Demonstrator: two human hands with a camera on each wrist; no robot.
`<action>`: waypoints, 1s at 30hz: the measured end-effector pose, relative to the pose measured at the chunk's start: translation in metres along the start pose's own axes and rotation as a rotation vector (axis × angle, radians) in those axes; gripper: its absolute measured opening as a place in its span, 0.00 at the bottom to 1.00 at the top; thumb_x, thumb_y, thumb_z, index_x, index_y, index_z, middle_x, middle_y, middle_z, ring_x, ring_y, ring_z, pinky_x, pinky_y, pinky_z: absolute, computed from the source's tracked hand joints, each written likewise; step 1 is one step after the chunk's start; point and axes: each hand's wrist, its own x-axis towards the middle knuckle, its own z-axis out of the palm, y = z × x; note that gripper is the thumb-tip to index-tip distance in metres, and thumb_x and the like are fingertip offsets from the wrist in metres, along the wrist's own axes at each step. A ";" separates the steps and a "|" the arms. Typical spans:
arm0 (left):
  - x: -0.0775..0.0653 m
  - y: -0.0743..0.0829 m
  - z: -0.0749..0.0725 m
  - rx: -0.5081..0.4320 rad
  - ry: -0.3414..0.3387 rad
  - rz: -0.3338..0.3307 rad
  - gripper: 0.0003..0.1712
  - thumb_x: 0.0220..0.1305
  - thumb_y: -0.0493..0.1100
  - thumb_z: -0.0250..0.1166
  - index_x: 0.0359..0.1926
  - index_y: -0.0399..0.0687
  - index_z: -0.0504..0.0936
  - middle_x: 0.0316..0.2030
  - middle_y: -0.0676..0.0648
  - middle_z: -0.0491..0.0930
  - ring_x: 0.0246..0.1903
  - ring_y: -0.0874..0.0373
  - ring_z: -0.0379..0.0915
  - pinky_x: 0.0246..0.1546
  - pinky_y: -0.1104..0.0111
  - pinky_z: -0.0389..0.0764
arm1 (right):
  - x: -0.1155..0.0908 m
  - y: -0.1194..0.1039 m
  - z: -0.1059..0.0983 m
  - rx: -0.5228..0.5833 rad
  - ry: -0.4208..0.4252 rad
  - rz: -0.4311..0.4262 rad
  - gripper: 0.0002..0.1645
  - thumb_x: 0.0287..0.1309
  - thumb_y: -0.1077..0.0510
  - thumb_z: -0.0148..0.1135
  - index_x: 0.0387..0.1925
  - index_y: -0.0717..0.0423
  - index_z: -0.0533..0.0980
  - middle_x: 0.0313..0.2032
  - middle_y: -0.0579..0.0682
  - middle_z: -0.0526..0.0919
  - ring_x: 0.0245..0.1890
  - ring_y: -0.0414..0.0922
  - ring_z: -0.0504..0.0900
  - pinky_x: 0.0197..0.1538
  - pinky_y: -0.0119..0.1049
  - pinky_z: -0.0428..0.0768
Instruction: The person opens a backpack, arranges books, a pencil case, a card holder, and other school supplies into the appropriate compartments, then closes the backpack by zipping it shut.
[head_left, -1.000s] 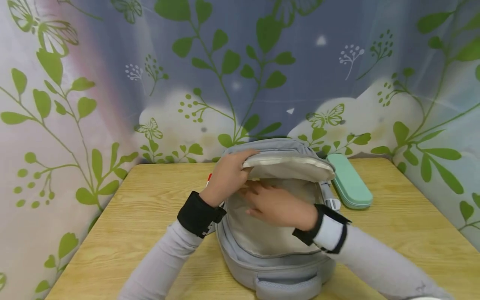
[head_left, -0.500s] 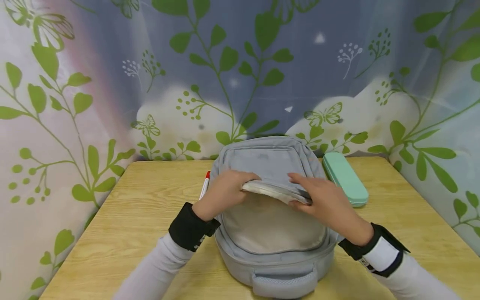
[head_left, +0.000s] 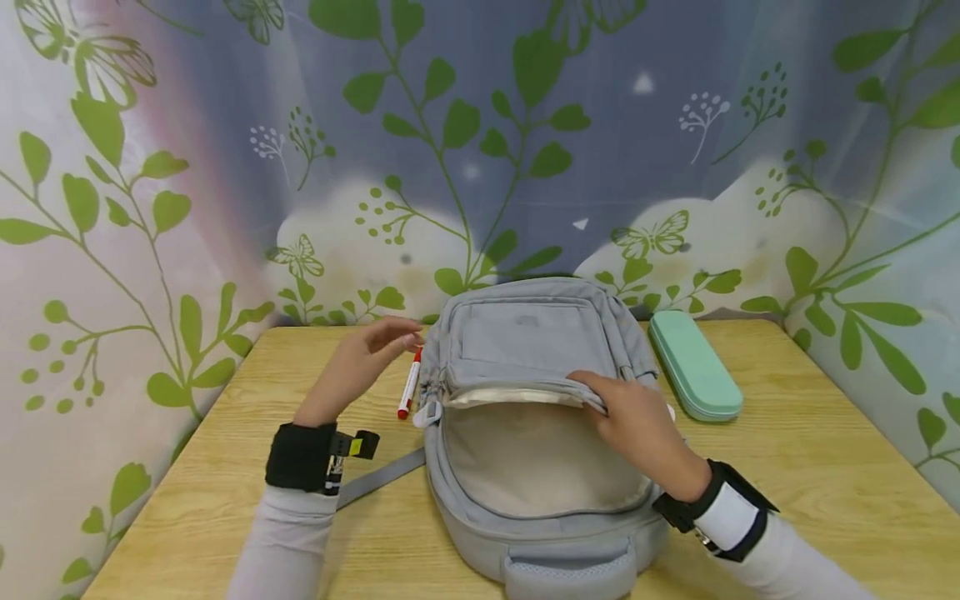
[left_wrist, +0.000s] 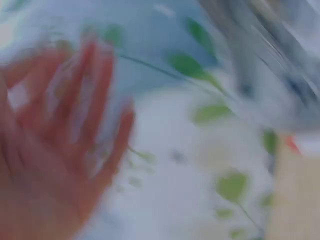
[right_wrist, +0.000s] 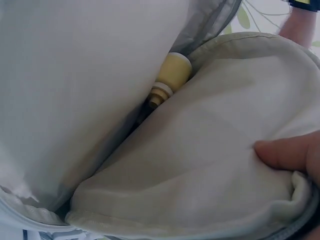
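Note:
A light grey backpack (head_left: 525,333) lies on the table, its main compartment unzipped and pale lining (head_left: 540,458) showing. My right hand (head_left: 645,429) pinches the edge of the backpack's front flap (right_wrist: 215,150), thumb on the lining side. Deep between flap and back panel, the right wrist view shows a yellow cylindrical thing (right_wrist: 174,72) with a narrower neck; its lower part is hidden. My left hand (head_left: 356,367) is off the bag, fingers loosely extended and holding nothing, close to a white marker (head_left: 409,387) with red ends. The left wrist view is blurred.
A mint-green pencil case (head_left: 697,367) lies right of the backpack on the wooden table (head_left: 300,375). A grey strap (head_left: 382,477) trails from the bag's left side. Behind stands a leaf-patterned curtain (head_left: 480,125).
My right hand came out of the compartment and took the flap's edge. My left hand let go of the flap and moved left. The flap has dropped lower, its outer face now showing.

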 end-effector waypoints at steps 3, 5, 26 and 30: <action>0.012 -0.029 0.011 0.096 0.134 -0.146 0.16 0.71 0.44 0.50 0.52 0.42 0.77 0.43 0.41 0.80 0.40 0.52 0.78 0.43 0.63 0.78 | -0.003 0.002 0.000 0.006 -0.003 0.007 0.25 0.48 0.63 0.69 0.51 0.50 0.77 0.14 0.45 0.75 0.10 0.33 0.59 0.16 0.28 0.55; 0.019 -0.044 0.023 0.184 0.144 -0.236 0.16 0.71 0.40 0.47 0.51 0.39 0.77 0.36 0.37 0.79 0.27 0.55 0.75 0.30 0.68 0.74 | -0.004 0.002 0.001 0.008 -0.002 0.003 0.25 0.48 0.62 0.70 0.50 0.50 0.77 0.15 0.45 0.76 0.10 0.33 0.60 0.16 0.27 0.56; -0.036 -0.042 -0.012 0.328 -0.346 -0.457 0.25 0.60 0.29 0.57 0.59 0.32 0.67 0.33 0.40 0.76 0.24 0.57 0.73 0.24 0.68 0.76 | 0.015 0.001 -0.009 0.040 -0.007 0.014 0.20 0.53 0.60 0.66 0.50 0.49 0.78 0.09 0.41 0.68 0.08 0.35 0.57 0.15 0.28 0.52; -0.069 -0.025 -0.041 0.209 -0.502 -0.375 0.27 0.63 0.31 0.57 0.64 0.37 0.64 0.38 0.40 0.75 0.27 0.55 0.72 0.27 0.66 0.75 | 0.017 0.004 -0.010 0.046 0.002 0.016 0.20 0.53 0.60 0.66 0.50 0.49 0.78 0.12 0.43 0.72 0.08 0.35 0.58 0.15 0.28 0.53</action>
